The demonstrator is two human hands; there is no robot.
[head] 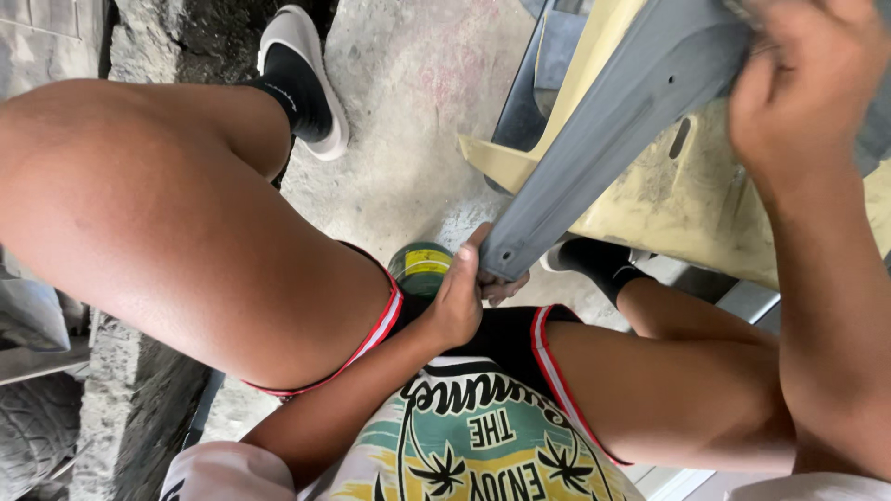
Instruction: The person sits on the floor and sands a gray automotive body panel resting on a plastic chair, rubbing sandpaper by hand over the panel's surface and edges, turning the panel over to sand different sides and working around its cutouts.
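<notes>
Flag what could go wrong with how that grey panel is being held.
1. The left hand pinches only the bottom corner of the grey panel; that small grip could slip, dropping the corner onto the thigh.
2. The green can stands on the floor right under that corner; a slip may knock it over.
3. The right hand presses near the top; the long panel could twist.

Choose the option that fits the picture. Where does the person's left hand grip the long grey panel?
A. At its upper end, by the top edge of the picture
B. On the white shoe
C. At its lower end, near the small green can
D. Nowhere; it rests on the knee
C: the left hand clasps the lower end of the grey panel, right beside the green can, while the right hand holds the upper end.
</notes>
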